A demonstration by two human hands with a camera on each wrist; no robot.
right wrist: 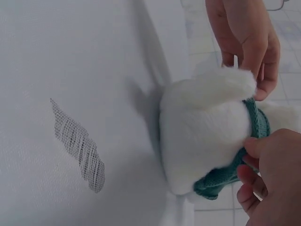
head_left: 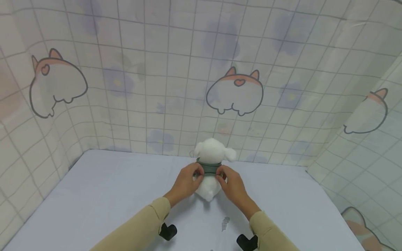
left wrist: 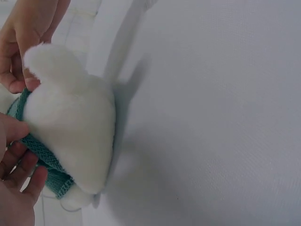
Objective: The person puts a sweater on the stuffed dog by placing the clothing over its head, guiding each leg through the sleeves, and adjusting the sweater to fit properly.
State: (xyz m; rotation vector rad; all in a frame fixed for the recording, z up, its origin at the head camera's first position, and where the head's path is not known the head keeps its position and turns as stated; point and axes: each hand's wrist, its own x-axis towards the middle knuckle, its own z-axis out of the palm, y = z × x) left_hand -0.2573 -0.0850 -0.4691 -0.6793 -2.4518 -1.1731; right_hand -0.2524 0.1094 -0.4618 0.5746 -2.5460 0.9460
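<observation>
A white plush toy (head_left: pixel 211 151) with floppy ears sits upright on the table, its back and short tail facing me. It wears a green knitted sweater (head_left: pixel 209 168) around its upper body, and the bare white lower body shows below the hem. My left hand (head_left: pixel 185 181) pinches the sweater's lower edge on the left side, thumb on the outside. On the other side my right hand (head_left: pixel 232 183) pinches the same edge between thumb and fingers. In the right wrist view the green knit (right wrist: pixel 221 176) sags away from the white fur. The toy's front is hidden.
The white table (head_left: pixel 119 188) ends at a curtain (head_left: pixel 176 87) printed with a grid and corgi drawings, which also closes off both sides. A grey patterned mark (right wrist: pixel 80 146) lies on the tabletop near the toy. Black wrist mounts (head_left: pixel 168 231) hang below both sleeves.
</observation>
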